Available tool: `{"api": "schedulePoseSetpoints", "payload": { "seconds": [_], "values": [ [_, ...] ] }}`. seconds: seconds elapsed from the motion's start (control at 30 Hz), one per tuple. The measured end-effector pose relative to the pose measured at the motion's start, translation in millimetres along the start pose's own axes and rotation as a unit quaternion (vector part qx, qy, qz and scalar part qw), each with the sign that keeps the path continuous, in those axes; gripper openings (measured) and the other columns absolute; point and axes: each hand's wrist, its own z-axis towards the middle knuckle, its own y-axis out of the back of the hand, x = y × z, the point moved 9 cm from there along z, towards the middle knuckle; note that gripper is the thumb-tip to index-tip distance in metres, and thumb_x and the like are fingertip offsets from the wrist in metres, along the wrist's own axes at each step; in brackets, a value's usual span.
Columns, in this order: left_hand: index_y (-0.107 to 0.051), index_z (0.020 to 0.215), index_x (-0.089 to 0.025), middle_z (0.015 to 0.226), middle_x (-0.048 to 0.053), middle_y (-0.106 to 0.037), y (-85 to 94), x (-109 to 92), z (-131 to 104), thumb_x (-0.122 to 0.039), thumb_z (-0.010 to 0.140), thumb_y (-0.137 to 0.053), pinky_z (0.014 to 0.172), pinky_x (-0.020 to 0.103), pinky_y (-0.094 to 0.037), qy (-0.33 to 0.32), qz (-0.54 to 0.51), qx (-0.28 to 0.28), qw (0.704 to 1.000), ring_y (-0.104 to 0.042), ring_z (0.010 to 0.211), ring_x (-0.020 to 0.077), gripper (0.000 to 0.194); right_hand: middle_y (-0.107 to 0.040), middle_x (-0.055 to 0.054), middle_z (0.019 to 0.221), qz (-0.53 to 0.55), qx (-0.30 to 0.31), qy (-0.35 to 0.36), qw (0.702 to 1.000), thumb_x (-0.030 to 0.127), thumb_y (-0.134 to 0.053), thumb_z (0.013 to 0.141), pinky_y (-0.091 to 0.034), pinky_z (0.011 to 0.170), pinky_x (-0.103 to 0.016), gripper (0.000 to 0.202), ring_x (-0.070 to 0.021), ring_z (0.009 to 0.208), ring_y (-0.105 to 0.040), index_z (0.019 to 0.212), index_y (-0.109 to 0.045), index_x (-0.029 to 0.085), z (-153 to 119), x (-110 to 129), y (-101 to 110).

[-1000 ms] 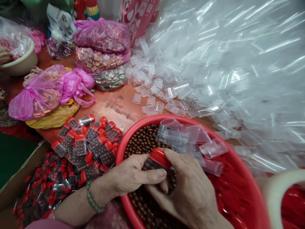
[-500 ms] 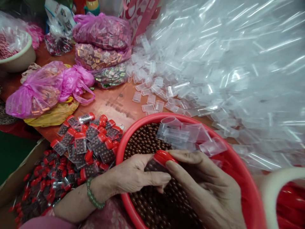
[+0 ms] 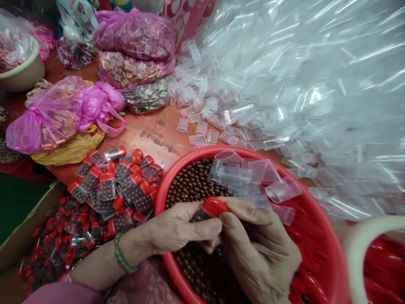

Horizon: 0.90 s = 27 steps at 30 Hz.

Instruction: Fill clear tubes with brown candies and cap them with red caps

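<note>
Over a red basin (image 3: 177, 162) of brown balls (image 3: 193, 183), my left hand (image 3: 186, 226), with a green bead bracelet on its wrist, grips a small clear container (image 3: 201, 214) of dark balls. My right hand (image 3: 259, 245) pinches the red cap (image 3: 215, 206) at the container's right end. The cap sits on the container. Several clear plastic sleeves (image 3: 236, 177) lie inside the basin behind my hands. Red pieces (image 3: 311, 283) show in the basin's right part. Left of the basin are piled capped containers (image 3: 108, 185).
A large heap of clear sleeves (image 3: 284, 84) covers the right and back of the table (image 3: 152, 135). Pink bags (image 3: 136, 36) stand at the back left, near a white bowl (image 3: 27, 76). A box (image 3: 47, 207) holds more capped containers. A white rim (image 3: 356, 253) is at the lower right.
My right hand has moved a little left and turned, still at the red cap. My left hand keeps its hold on the container. More red pieces show in the basin's right part.
</note>
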Motion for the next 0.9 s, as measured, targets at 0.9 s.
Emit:
{"api": "schedulePoseSetpoints", "payload": {
  "seconds": [0.9],
  "values": [
    [-0.057, 0.06, -0.013, 0.06, 0.003, -0.056, 14.1, 9, 7, -0.085, 0.074, -0.047, 0.059, 0.023, -0.043, 0.02, -0.076, -0.06, 0.995, -0.052, 0.056, 0.0108, 0.074, -0.061, -0.013, 0.092, -0.338, 0.151, 0.369, 0.853, 0.031, -0.062, 0.086, -0.053, 0.065, -0.04, 0.062, -0.0266, 0.079, -0.059, 0.139, -0.038, 0.009, 8, 46, -43]
  ]
}}
